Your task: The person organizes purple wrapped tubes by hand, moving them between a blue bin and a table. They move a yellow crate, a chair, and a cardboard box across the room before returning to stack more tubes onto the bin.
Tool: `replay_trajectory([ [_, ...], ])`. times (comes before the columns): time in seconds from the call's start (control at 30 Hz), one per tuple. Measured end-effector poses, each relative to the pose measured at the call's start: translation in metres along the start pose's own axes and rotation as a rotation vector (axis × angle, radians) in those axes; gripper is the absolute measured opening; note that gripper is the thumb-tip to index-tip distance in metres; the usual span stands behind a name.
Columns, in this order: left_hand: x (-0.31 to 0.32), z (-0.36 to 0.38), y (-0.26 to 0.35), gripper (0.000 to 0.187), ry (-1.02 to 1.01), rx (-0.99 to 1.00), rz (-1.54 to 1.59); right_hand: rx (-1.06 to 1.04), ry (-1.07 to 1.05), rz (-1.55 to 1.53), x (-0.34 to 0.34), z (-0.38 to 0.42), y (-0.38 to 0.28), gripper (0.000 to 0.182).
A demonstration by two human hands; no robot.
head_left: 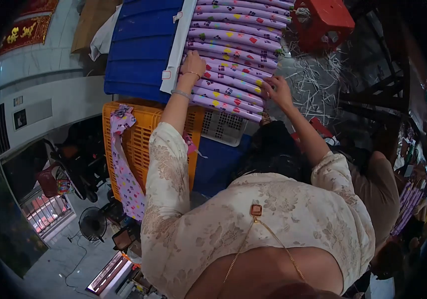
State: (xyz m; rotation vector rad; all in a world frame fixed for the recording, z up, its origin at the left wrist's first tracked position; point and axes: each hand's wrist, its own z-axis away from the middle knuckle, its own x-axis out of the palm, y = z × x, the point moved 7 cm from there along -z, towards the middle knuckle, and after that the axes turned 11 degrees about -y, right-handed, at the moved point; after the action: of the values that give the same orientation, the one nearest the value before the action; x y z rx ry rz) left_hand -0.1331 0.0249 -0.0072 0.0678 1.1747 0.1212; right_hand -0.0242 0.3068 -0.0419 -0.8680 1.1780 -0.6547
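A row of purple rolled tubes (233, 65), printed with small coloured shapes, lies side by side in front of me. My left hand (193, 66) is closed over the left end of one tube, its fingers bent against the tubes. At the right end, my right hand (276, 90) pinches a tube's tip between thumb and fingers. A white strip (175, 62) with small labels runs along the tubes' left ends, beside a blue lid or crate (141, 47).
Below the tubes stand an orange crate (131, 132), draped with a purple patterned strip (123, 167), and a grey crate (223, 130). A red stool (330, 22) stands at upper right, near white paper shreds (313, 82) on the floor. A fan (92, 224) is lower left.
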Motion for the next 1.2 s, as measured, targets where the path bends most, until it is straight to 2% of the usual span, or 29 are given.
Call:
replay_trajectory([
  [0.03,-0.005,-0.002,0.002,0.027,0.034,-0.047,0.056,-0.001,0.006,-0.002,-0.003,-0.005,-0.002,0.031],
  [0.07,-0.008,-0.004,0.004,0.027,0.035,-0.041,0.054,-0.057,0.135,0.099,-0.017,-0.008,-0.007,0.031],
  [0.13,-0.029,-0.002,0.034,0.033,0.509,0.398,-0.190,-0.104,0.335,0.283,-0.036,-0.015,-0.017,0.031],
  [0.2,-0.018,-0.019,0.033,0.037,0.450,0.379,-0.215,-0.105,0.308,0.326,-0.036,-0.024,-0.014,0.031],
  [0.27,-0.016,-0.031,0.020,0.030,0.392,0.273,-0.013,-0.110,0.278,0.364,-0.032,-0.032,-0.009,0.031],
  [0.33,-0.020,-0.024,0.020,0.024,0.400,0.283,-0.035,-0.095,0.235,0.504,-0.030,-0.038,-0.004,0.033],
  [0.43,-0.020,-0.024,0.020,0.018,0.375,0.273,-0.094,-0.196,0.158,0.534,-0.034,-0.033,-0.010,0.035],
  [0.5,-0.020,-0.023,0.017,0.017,0.339,0.248,-0.129,-0.188,0.115,0.498,-0.032,-0.016,-0.012,0.035],
  [0.57,-0.008,-0.014,0.018,0.020,0.044,0.248,-0.050,-0.177,0.070,0.464,-0.029,-0.011,-0.007,0.035],
  [0.63,-0.007,-0.007,0.019,0.022,0.044,0.265,-0.012,0.030,-0.025,0.296,-0.027,-0.015,0.015,0.033],
  [0.67,-0.008,-0.007,0.021,0.024,0.048,0.286,0.024,0.028,-0.025,0.298,-0.027,-0.018,0.018,0.033],
  [0.73,-0.010,-0.005,0.016,0.026,0.096,0.265,0.059,-0.011,-0.089,-0.122,-0.022,-0.018,0.021,0.032],
  [0.8,-0.010,-0.007,0.010,0.028,0.142,0.243,0.102,-0.012,-0.096,-0.145,-0.022,-0.018,0.022,0.030],
  [0.87,-0.011,-0.008,0.006,0.034,0.138,0.316,0.153,-0.015,-0.103,-0.174,-0.020,-0.018,0.019,0.029],
  [0.97,-0.013,-0.003,0.006,0.038,0.149,0.251,0.139,0.051,-0.101,-0.284,-0.017,-0.017,0.018,0.024],
  [1.07,-0.018,-0.001,0.010,0.041,0.090,0.159,0.154,0.061,-0.072,-0.231,-0.020,-0.017,0.017,0.021],
  [1.13,-0.015,-0.007,0.008,0.039,0.099,0.195,0.116,0.031,-0.045,-0.117,-0.020,-0.019,0.015,0.020],
  [1.2,-0.017,-0.009,0.005,0.037,0.106,0.229,0.073,0.026,-0.048,-0.127,-0.018,-0.020,0.017,0.020],
])
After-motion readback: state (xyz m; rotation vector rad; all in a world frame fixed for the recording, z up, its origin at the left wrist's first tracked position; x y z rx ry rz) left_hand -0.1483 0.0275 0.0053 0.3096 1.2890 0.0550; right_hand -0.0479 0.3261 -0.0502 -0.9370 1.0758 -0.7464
